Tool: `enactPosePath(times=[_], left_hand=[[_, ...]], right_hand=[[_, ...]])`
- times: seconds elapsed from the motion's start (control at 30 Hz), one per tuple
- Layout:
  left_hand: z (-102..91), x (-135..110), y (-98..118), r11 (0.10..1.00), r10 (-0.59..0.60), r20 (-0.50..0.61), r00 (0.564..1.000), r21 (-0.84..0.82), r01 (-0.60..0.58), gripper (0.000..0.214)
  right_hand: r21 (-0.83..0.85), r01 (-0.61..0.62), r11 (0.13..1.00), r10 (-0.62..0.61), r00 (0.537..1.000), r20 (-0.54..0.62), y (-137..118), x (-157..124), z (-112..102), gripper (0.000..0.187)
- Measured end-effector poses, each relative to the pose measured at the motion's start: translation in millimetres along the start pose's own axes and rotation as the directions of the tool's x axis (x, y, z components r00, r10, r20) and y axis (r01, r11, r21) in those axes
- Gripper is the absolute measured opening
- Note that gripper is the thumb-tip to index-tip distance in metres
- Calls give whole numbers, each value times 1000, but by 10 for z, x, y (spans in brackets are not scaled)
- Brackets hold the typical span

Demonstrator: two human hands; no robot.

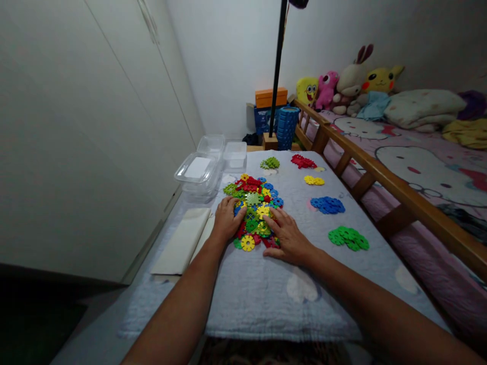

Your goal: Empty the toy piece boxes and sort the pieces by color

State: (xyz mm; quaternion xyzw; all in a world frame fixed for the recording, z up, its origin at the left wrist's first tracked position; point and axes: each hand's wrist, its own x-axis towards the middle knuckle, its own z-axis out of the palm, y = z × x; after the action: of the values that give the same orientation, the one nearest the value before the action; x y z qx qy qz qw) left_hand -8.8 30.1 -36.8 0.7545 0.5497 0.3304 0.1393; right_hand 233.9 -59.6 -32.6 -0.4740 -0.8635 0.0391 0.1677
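A mixed heap of plastic snowflake discs [254,203] in red, green, blue and yellow lies on a pale grey quilted cloth [266,289]. My left hand [227,219] rests on the heap's near left side, fingers curled over the pieces. My right hand [288,235] lies flat on the heap's near right edge, fingers stretched out. To the right lie sorted piles: dark green [348,238], blue [327,205], yellow [314,180], red [303,161] and light green [270,162].
Clear plastic boxes [200,172] stand at the cloth's left, with a flat white sheet [182,241] nearer me. A wooden bed rail [380,172] runs along the right, with plush toys [350,81] behind. A black pole [277,71] rises at the back. A white cupboard [83,132] lines the left.
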Motion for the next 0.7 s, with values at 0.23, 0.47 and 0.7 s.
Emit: enactPosePath(times=[0.23, 0.47, 0.7], left_hand=[[-17, -17, 35, 999, 12, 18, 1000, -39, -12, 44], [-25, -9, 50, 997, 20, 21, 1000, -73, -18, 46], [-39, 39, -34, 961, -79, -77, 994, -271, 56, 41]], right_hand=[[-3, -24, 1000, 24, 999, -23, 67, 284, 17, 86], [-7, -105, 994, 103, 990, -93, 197, 472, 67, 79], [-1, -18, 1000, 17, 990, -143, -11, 387, -95, 77]])
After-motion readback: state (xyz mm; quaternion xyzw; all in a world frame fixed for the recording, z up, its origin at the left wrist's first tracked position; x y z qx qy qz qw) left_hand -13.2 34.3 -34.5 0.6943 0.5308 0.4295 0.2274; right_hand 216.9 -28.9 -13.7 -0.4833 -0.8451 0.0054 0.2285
